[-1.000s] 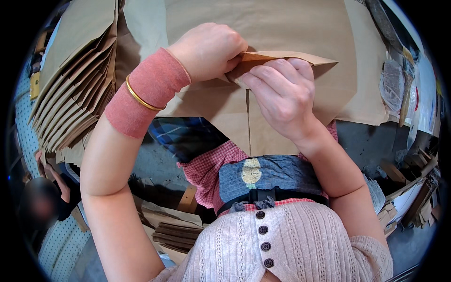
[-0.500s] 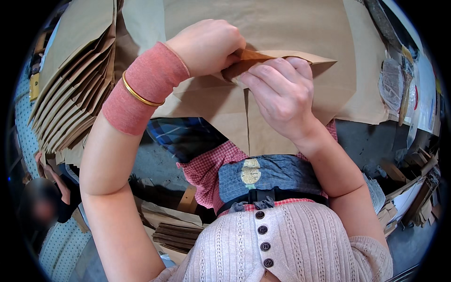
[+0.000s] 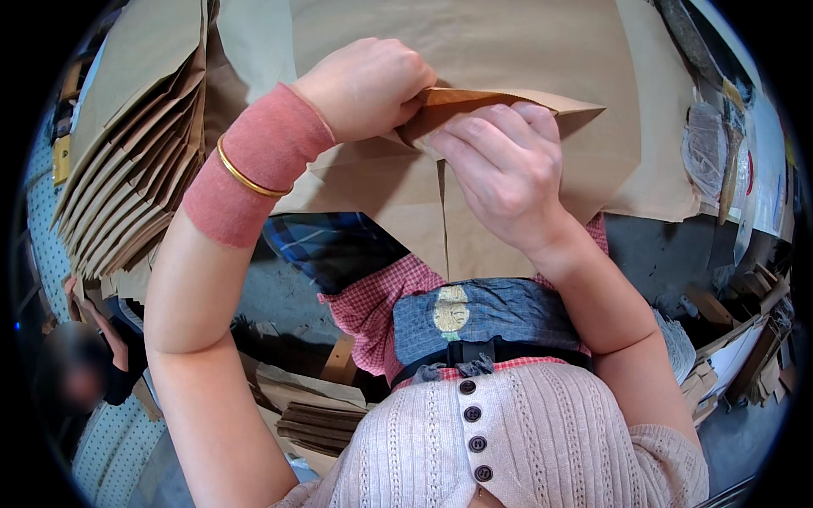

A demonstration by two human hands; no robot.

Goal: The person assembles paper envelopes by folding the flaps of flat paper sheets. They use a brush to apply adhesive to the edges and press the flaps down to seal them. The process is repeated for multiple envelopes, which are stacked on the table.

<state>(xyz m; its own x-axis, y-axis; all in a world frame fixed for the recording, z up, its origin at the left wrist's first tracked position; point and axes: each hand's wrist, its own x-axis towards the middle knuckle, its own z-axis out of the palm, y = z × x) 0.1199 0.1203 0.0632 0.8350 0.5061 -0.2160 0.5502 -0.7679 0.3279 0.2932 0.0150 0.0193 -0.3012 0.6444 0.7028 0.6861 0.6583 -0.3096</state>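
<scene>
A brown paper bag point(image 3: 461, 212) lies in front of me, its near part hanging over the table edge toward my lap. One end of it stands raised as an opened fold between my hands. My left hand point(image 3: 373, 89) is closed on the left corner of that fold, fingers curled under and partly hidden. With bent fingers pressed together, my right hand point(image 3: 506, 161) grips the near layer of the fold; its fingertips are hidden against the paper. A pointed paper flap point(image 3: 572, 103) sticks out to the right beyond my right hand.
A fanned stack of folded paper bags point(image 3: 135, 161) rises at the left. A brush point(image 3: 730, 161) and a clear plastic wrapper point(image 3: 703, 148) lie at the table's right side. More paper bundles point(image 3: 318, 423) sit low beside me. At far left is another person's arm point(image 3: 106, 334).
Both hands have shifted very slightly left along with the fold. The grip on the paper looks the same.
</scene>
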